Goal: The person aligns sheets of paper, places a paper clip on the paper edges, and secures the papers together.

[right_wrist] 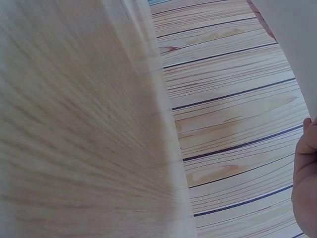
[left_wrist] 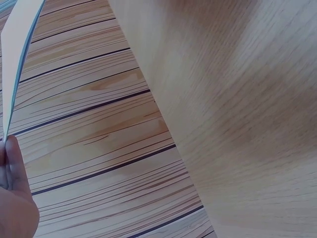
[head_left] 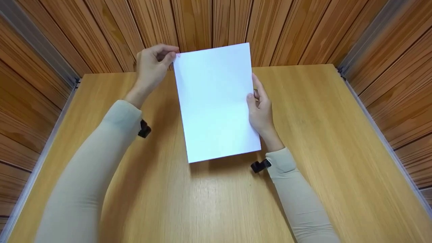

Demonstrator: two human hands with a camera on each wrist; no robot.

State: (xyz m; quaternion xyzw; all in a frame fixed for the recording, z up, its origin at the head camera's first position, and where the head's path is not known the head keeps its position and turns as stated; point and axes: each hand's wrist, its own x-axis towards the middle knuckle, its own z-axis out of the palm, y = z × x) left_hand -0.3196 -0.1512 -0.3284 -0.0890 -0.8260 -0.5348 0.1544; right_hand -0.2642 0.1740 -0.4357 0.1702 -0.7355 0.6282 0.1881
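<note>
White paper [head_left: 216, 104], blank on the side facing me, is held up off the table, slightly tilted. At its top left corner a small pink paper clip [head_left: 179, 55] shows beside the thumb. My left hand [head_left: 152, 64] pinches that corner between thumb and fingers. Along the right edge, my right hand [head_left: 261, 111] grips the paper, thumb in front and fingers mostly hidden behind. The left wrist view shows the paper [left_wrist: 17, 44] nearly edge-on above the left hand [left_wrist: 17, 198]. In the right wrist view, the right hand [right_wrist: 306, 173] holds the paper's edge [right_wrist: 292, 39].
Below the paper lies a light wooden table [head_left: 216, 202] carrying shadows of the arms and paper. A wood-plank wall [head_left: 229, 20] rises at the back, with similar panels [head_left: 401, 67] at both sides. Small black devices [head_left: 260, 166] sit at the wrists.
</note>
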